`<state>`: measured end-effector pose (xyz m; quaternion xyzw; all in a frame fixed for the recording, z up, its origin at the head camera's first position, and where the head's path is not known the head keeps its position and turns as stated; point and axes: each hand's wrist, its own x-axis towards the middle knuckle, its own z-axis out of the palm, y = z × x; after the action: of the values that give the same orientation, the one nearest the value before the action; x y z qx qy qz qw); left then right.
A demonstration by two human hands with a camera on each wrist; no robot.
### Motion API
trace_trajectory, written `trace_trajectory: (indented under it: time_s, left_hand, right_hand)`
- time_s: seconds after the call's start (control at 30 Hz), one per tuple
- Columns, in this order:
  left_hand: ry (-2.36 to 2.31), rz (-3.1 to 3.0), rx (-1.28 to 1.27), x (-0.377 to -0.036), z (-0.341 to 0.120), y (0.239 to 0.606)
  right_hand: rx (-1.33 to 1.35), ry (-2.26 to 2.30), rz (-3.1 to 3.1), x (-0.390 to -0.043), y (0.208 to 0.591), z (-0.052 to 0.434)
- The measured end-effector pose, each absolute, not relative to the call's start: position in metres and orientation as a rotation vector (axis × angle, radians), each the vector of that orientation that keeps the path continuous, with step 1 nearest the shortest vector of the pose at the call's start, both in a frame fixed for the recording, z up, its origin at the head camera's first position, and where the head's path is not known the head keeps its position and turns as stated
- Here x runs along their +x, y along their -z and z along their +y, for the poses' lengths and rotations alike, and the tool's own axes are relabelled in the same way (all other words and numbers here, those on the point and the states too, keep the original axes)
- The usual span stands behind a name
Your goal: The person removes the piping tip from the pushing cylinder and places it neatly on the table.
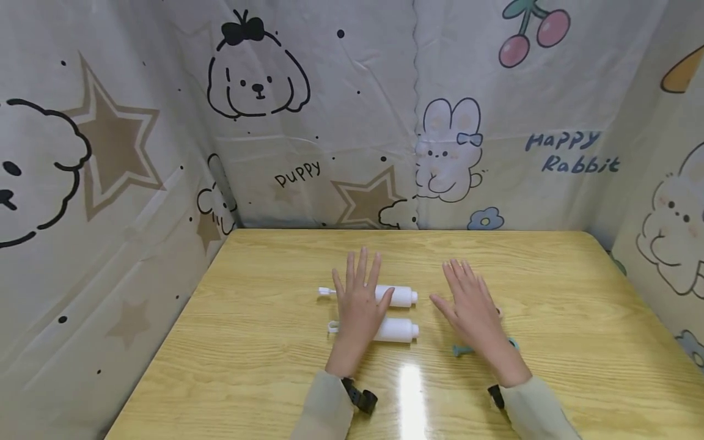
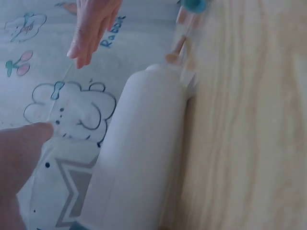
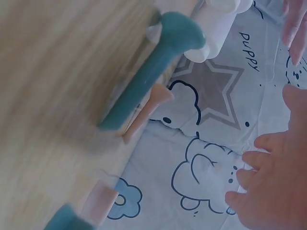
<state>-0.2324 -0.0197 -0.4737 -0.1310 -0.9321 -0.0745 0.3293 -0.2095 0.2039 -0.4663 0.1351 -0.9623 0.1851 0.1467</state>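
Note:
My left hand (image 1: 360, 308) is held out flat with its fingers spread, over two white bottles in the head view. The far bottle (image 1: 397, 296) and the near bottle (image 1: 397, 330) lie on their sides, necks to the right; the hand hides their middles. A white bottle (image 2: 139, 148) fills the middle of the left wrist view, apart from the thumb. My right hand (image 1: 470, 305), fingers straight and nothing in it, is over a teal rod with a flared end (image 1: 463, 350), mostly hidden beneath. Beside that rod, a peach rod (image 3: 148, 110) shows in the right wrist view.
The wooden table (image 1: 247, 366) carries all these things. A printed cloth (image 1: 341, 122) hangs along its back and sides. Small white ends (image 1: 327, 292) stick out left of the bottles. A teal piece (image 3: 69, 220) and a pink piece (image 3: 98, 203) lie further along the table.

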Motion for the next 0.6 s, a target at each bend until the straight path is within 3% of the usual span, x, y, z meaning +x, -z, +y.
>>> trace_trajectory:
  time_s: [0.6]
  left_hand:
    - [0.272,-2.853,-0.255,-0.238,-0.029,0.468]
  right_hand:
    - [0.127,-0.605,-3.004,-0.228,0.455,0.2]
